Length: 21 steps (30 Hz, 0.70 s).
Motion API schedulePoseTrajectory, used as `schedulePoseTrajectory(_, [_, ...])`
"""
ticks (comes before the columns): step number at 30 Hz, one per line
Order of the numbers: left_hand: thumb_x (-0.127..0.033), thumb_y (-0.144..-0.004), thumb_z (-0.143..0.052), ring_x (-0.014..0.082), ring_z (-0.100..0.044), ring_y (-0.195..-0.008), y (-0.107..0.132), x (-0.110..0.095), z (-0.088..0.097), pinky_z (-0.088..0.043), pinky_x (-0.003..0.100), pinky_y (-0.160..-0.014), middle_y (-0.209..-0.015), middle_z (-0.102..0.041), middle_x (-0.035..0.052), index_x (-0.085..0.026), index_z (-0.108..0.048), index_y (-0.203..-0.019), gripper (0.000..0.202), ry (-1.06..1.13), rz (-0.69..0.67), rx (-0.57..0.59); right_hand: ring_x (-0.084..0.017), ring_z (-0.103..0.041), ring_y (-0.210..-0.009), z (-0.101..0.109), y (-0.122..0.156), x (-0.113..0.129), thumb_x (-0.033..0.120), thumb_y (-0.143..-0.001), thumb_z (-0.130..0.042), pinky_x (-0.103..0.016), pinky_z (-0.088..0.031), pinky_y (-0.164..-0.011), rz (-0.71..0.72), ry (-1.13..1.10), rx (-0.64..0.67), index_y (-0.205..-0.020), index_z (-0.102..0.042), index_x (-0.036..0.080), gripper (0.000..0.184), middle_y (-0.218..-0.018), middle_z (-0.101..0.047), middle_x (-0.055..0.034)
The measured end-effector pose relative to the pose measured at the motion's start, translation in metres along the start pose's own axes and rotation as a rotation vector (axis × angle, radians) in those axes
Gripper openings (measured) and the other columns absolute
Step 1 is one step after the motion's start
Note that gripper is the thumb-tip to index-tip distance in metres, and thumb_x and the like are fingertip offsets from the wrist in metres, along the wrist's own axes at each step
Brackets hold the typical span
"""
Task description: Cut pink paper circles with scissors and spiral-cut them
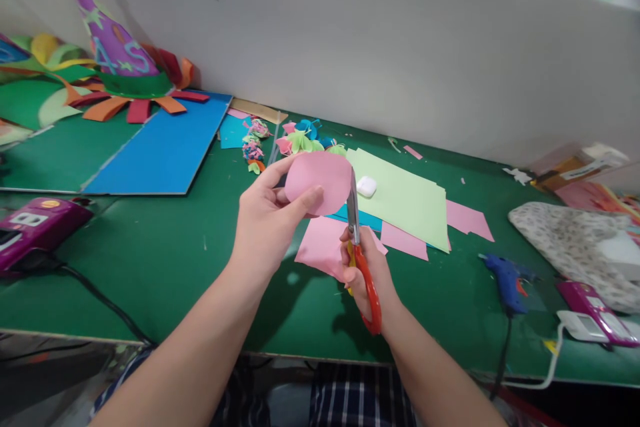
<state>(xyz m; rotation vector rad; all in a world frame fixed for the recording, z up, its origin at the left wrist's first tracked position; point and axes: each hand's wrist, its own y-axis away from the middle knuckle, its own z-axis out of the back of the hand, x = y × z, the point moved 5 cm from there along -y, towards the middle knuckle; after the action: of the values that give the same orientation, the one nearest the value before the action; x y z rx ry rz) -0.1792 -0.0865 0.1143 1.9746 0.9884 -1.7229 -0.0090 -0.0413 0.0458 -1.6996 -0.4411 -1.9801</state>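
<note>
My left hand pinches a rounded piece of pink paper, thumb on its face and fingers behind. In my right hand is a pair of scissors with red and yellow handles. The blades point up and meet the right edge of the pink piece; whether they are parted is hard to see. Below the hands lies a larger pink sheet on the green table. Light green sheets lie just beyond, with a small white rounded object on top.
At the far left stands a purple cone hat beside a blue board. Paper flowers sit behind my left hand. To the right are a blue glue gun with a cord, a patterned cloth and a purple device.
</note>
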Motion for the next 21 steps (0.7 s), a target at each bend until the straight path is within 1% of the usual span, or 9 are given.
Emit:
schedulePoseTrajectory(5, [-0.028, -0.067, -0.086, 0.0135, -0.066, -0.059, -0.0011, -0.0021, 0.0017, -0.060, 0.025, -0.058, -0.075, -0.072, -0.0015, -0.022, -0.074, -0.112, 0.047, 0.012, -0.015, -0.012, -0.013, -0.035, -0.055, -0.0004, 0.0000, -0.0006, 0.098, -0.052, -0.056, -0.024, -0.033, -0.043, -0.020, -0.022, -0.010, -0.097, -0.054, 0.026, 0.086, -0.068, -0.045, 0.0048])
schedulePoseTrajectory(8, [-0.030, -0.066, -0.086, 0.0141, -0.066, -0.059, -0.0021, -0.0025, 0.0030, -0.060, 0.026, -0.058, -0.073, -0.071, -0.0016, -0.023, -0.074, -0.112, 0.048, 0.001, -0.019, -0.021, -0.014, -0.038, -0.056, 0.0004, 0.0010, 0.0026, 0.098, -0.054, -0.056, -0.025, -0.034, -0.044, -0.019, -0.001, -0.003, -0.098, -0.054, 0.026, 0.084, -0.069, -0.046, 0.0039])
schedulePoseTrajectory(10, [-0.031, -0.066, -0.087, 0.0134, -0.063, -0.054, -0.0025, -0.0022, 0.0048, -0.059, 0.026, -0.055, -0.067, -0.068, -0.0026, -0.023, -0.074, -0.113, 0.050, -0.011, -0.018, -0.034, -0.014, -0.038, -0.057, 0.0011, 0.0018, 0.0051, 0.097, -0.056, -0.056, -0.025, -0.035, -0.045, -0.012, 0.022, 0.002, -0.098, -0.054, 0.026, 0.083, -0.069, -0.047, 0.0035])
schedulePoseTrajectory(13, [-0.032, -0.068, -0.086, 0.0116, -0.057, -0.045, -0.0035, -0.0008, 0.0075, -0.054, 0.024, -0.045, -0.057, -0.060, -0.0050, -0.024, -0.073, -0.116, 0.051, -0.030, -0.007, -0.041, -0.015, -0.038, -0.058, 0.0024, 0.0026, 0.0073, 0.098, -0.056, -0.053, -0.026, -0.035, -0.048, -0.001, 0.061, -0.011, -0.098, -0.054, 0.025, 0.085, -0.068, -0.046, 0.0035])
schedulePoseTrajectory(15, [-0.032, -0.067, -0.086, 0.0115, -0.057, -0.044, -0.0049, 0.0000, 0.0087, -0.052, 0.023, -0.043, -0.056, -0.061, -0.0051, -0.024, -0.072, -0.116, 0.051, -0.028, -0.009, -0.040, -0.015, -0.039, -0.058, 0.0021, 0.0028, 0.0072, 0.099, -0.056, -0.053, -0.025, -0.035, -0.048, -0.006, 0.083, -0.005, -0.099, -0.054, 0.025, 0.085, -0.068, -0.046, 0.0035])
schedulePoseTrajectory(18, [-0.029, -0.065, -0.086, 0.0124, -0.062, -0.049, -0.0076, 0.0000, 0.0093, -0.055, 0.023, -0.047, -0.059, -0.064, -0.0049, -0.023, -0.072, -0.115, 0.052, 0.004, -0.029, -0.039, -0.014, -0.039, -0.058, 0.0010, 0.0030, 0.0070, 0.098, -0.058, -0.053, -0.024, -0.034, -0.046, -0.011, 0.088, 0.008, -0.099, -0.054, 0.024, 0.085, -0.067, -0.045, 0.0039])
schedulePoseTrajectory(21, [-0.026, -0.065, -0.086, 0.0117, -0.063, -0.050, -0.0094, -0.0006, 0.0093, -0.057, 0.022, -0.050, -0.060, -0.065, -0.0051, -0.021, -0.071, -0.115, 0.052, 0.027, -0.041, -0.039, -0.014, -0.038, -0.056, 0.0001, 0.0029, 0.0073, 0.098, -0.057, -0.053, -0.024, -0.033, -0.046, -0.011, 0.078, 0.014, -0.098, -0.053, 0.024, 0.084, -0.065, -0.045, 0.0049])
